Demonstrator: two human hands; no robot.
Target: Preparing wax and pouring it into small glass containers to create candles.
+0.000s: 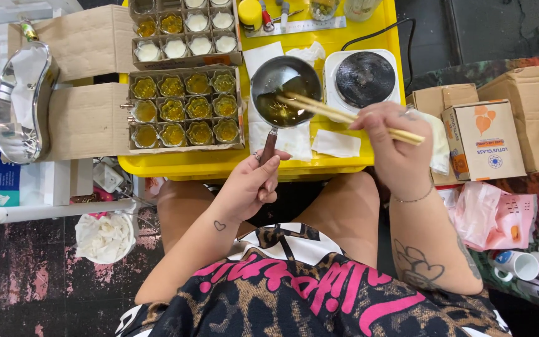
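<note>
My left hand is closed around the handle of the small saucepan, just below centre frame, keeping it steady on the yellow table. My right hand pinches a pair of wooden chopsticks, their tips reaching left across the pan's rim and over the dark amber liquid inside.

Progress, judged from what lies here: the nearer cardboard tray, left of the pan, holds twelve small glass cups and all look filled with yellow-amber stuff. The farther tray, at the upper edge, is mixed (some cups amber, most white). The pan has only a shallow pool left, so I reckon most of this batch is already poured. The liquid looks still fluid.

The hotplate sits right of the pan with nothing on it; whether it is on I cannot tell. White paper towels lie under and beside the pan.

Hard to make out:
- The farther tray is cut off by the top of the frame, so its count is unknown.
- Whether the chopstick tips touch the liquid or hover just above it.
- The pan handle is mostly hidden by my left hand.
- Tools and jars at the top centre are cropped and too small to name.
- The cardboard boxes at right are closed.
</note>
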